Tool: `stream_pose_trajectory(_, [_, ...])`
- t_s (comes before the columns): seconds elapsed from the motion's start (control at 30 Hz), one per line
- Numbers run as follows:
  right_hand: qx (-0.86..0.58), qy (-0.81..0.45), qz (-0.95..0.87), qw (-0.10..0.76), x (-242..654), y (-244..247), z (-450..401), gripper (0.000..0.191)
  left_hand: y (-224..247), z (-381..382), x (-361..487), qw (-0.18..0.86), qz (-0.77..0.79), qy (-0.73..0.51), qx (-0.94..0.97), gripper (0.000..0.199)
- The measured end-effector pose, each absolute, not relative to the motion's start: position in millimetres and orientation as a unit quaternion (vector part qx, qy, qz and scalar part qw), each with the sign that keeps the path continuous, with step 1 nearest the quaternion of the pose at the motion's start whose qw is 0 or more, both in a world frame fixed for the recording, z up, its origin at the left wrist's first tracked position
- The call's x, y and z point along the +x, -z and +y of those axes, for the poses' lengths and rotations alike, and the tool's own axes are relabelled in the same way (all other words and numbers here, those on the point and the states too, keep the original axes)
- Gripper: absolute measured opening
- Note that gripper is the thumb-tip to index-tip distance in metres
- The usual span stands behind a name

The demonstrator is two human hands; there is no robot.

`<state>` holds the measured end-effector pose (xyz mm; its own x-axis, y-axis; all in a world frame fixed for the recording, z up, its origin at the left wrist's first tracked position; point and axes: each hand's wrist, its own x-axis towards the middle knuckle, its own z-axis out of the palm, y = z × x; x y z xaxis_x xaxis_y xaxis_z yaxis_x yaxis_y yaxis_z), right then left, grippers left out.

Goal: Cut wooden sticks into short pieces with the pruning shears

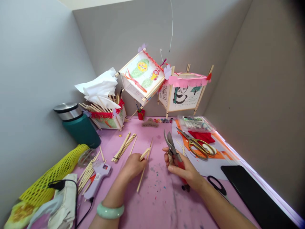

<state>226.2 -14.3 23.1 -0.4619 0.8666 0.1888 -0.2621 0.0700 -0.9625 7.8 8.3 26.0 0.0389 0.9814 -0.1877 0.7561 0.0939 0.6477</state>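
Observation:
My left hand (133, 166), with a pale green bangle (110, 211) on its wrist, is closed around short wooden sticks (144, 154). A longer thin stick (141, 180) runs slantwise past its fingertips; whether the fingers grip that one too, I cannot tell. My right hand (188, 173) is wrapped round red-handled pruning shears (175, 156), their blades pointing up and apart at the tips. Left of centre, bundles of sticks (124, 148) with dark bands lie on the pink tabletop (159, 197). A lilac glue gun (100, 178) rests beside loose sticks (87, 175).
Two paper lanterns (143, 73) (187, 95) are at the back, near a stick-filled box (107, 119). A teal bottle (79, 127) and yellow netting (52, 175) occupy the left. Gold-handled scissors (197, 144), a plastic case (196, 123) and a black phone-like slab (252, 194) lie right.

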Motion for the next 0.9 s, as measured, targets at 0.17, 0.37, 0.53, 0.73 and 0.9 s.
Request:
stream_pose_trajectory(0.17, [-0.266,-0.629,-0.58,0.444,226.8,-23.0,-14.7,0.05,-41.1,4.0,6.2,0.566,0.544,-0.293,0.545,0.028])
stream_pose_trajectory(0.37, [-0.271,-0.629,-0.579,0.443,226.1,-24.9,-15.2,0.05,-45.2,3.2,6.0,0.665,0.471,-0.35,0.462,0.033])
stream_pose_trajectory(0.53, [-0.269,-0.628,-0.58,0.444,225.6,-25.5,-15.8,0.05,-39.5,5.7,4.0,0.674,0.456,-0.375,0.444,0.034])
stream_pose_trajectory(0.73, [-0.265,-0.631,-0.581,0.441,225.7,-24.1,-14.6,0.05,-37.9,4.8,3.7,0.679,0.453,-0.371,0.443,0.032])
stream_pose_trajectory(0.9, [-0.264,-0.623,-0.599,0.429,227.7,-22.0,-15.3,0.05,-37.0,6.3,3.2,0.703,0.43,-0.413,0.387,0.025])
